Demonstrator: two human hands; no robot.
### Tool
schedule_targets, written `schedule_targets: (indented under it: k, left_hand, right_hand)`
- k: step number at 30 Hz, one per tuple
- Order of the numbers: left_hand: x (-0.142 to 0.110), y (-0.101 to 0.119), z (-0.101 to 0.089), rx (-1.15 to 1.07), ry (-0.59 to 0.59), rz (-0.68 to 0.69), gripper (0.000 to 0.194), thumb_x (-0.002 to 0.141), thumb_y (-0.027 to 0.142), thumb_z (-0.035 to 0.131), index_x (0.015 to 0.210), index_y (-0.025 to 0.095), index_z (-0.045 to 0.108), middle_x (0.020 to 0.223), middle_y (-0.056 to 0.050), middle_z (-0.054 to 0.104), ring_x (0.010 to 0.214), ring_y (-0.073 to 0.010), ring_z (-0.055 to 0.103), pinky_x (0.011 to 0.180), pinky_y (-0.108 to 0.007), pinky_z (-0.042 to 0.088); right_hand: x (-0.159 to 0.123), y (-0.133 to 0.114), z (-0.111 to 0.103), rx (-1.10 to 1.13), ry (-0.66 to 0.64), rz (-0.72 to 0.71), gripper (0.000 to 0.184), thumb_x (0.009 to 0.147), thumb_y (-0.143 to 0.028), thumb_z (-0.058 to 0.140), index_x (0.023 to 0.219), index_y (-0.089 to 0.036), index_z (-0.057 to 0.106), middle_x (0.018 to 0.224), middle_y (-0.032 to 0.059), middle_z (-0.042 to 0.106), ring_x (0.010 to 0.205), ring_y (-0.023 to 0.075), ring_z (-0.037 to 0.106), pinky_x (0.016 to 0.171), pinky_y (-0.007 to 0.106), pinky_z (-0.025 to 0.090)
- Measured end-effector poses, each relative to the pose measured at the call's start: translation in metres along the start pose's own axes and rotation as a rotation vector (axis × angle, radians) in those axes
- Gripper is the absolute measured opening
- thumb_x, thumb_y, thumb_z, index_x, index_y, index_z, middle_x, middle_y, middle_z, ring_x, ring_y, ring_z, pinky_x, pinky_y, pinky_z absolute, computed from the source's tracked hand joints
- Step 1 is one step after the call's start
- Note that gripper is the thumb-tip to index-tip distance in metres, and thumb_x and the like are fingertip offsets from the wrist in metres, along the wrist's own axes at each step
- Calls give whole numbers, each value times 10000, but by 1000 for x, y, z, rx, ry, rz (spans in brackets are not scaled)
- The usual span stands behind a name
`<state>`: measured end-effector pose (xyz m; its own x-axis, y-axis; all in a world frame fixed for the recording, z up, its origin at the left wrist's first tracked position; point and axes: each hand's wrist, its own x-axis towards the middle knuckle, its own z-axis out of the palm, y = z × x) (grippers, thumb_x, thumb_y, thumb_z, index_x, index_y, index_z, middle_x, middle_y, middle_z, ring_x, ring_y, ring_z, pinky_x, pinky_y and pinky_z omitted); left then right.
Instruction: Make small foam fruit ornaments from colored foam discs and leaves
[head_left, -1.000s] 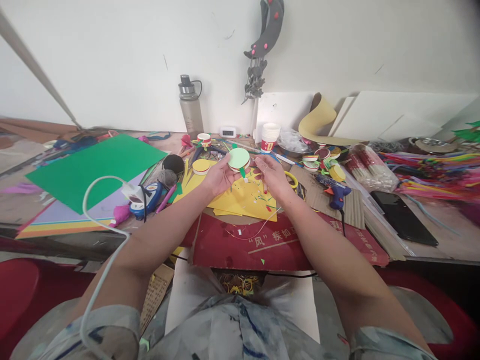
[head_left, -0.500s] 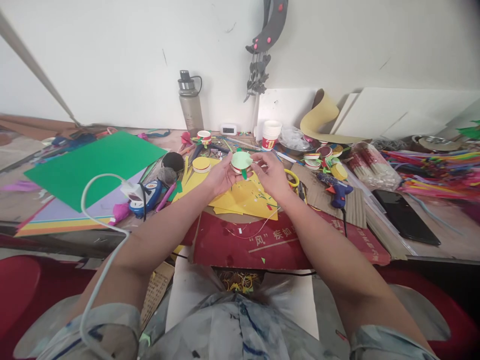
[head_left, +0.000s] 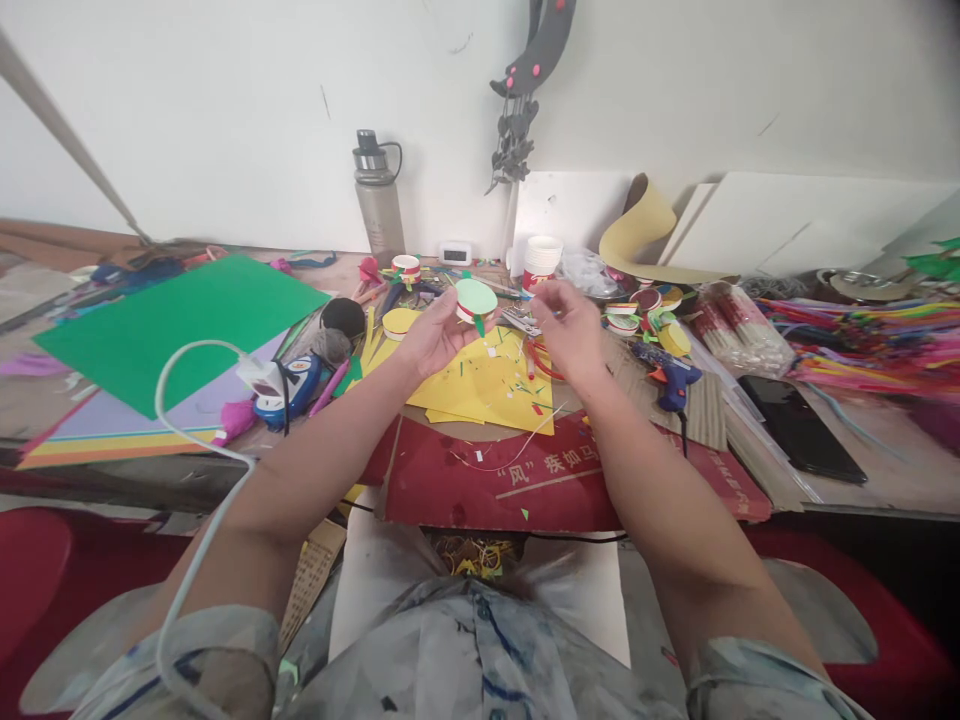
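Observation:
My left hand (head_left: pixel 437 335) is closed round a small paper-cup craft piece (head_left: pixel 476 297), a short round shape with a pale green disc on top and dark green strips at its edge. The disc faces up towards me. To its right, apart from the piece, my right hand (head_left: pixel 566 328) hovers with its fingers curled together; whatever they may pinch is too small to make out. Below that hand lie scissors with orange-yellow handles (head_left: pixel 546 362), partly covered by it. Yellow paper sheets (head_left: pixel 480 385) strewn with small coloured scraps lie under both hands.
A blue glue gun (head_left: pixel 677 385) and a black phone (head_left: pixel 802 428) lie to the right. Stacked paper cups (head_left: pixel 541 262) and a bottle (head_left: pixel 379 195) stand behind. A green sheet (head_left: pixel 187 325) lies left, near a white cable (head_left: pixel 202 350) crossing my left arm.
My right hand has left the craft piece and moved to the right, uncovering the scissors' handles. The left hand still holds the piece, whose green disc now looks rounder and smoother-edged.

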<state>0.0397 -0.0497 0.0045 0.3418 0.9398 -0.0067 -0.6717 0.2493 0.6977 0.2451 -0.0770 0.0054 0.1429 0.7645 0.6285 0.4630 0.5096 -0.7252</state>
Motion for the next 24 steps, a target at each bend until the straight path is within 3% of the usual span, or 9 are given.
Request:
schedule_targets:
  k: [4,6,11,14,19,24]
  left_hand:
    - [6,6,-9,-8,-6,53,278,980,349,695,1206,185,694,1199,-141,778,1186,-273,743,1011,-375,630]
    - [8,7,-11,-3,-3,63,238,972,344,706,1156,192,699,1176,-134,782,1181,-273,743,1007,-380,629]
    - [10,6,-14,-34,59,41,330,919,403,769,1165,195,698,1075,-134,791,1118,-284,760,967,-373,634]
    - [12,6,-15,-55,68,35,367,902,427,782,1170,188,703,1032,-131,790,1074,-272,767,930,-334,633]
    - [13,7,-12,-39,36,59,336,917,427,767,1150,194,703,1037,-112,792,1042,-235,770,884,-295,633]
    - [8,9,-7,-32,26,66,346,941,447,741,1184,206,695,1065,-98,790,1061,-217,770,884,-288,632]
  right_hand:
    - [13,6,-23,-115,108,77,158,920,-231,551,991,-201,690,941,53,750,838,180,667,818,351,536]
    - [14,6,-30,-239,32,101,166,913,-197,548,963,-189,706,928,61,756,839,195,671,831,363,529]
    - [6,-5,-34,-675,-629,-58,228,903,-119,557,941,-211,762,1042,95,765,976,242,673,902,377,506]
    - [-6,-10,-29,-914,-838,-194,229,913,-113,584,980,-214,778,1133,128,738,1122,285,639,956,402,498]
    - [-27,-4,-16,-1054,-820,-319,322,881,-20,562,1088,-170,756,1208,187,711,1165,341,615,930,471,520]
    - [-23,5,-19,-940,-796,-493,237,941,-78,570,912,-228,751,1070,113,732,1111,300,625,974,472,489]
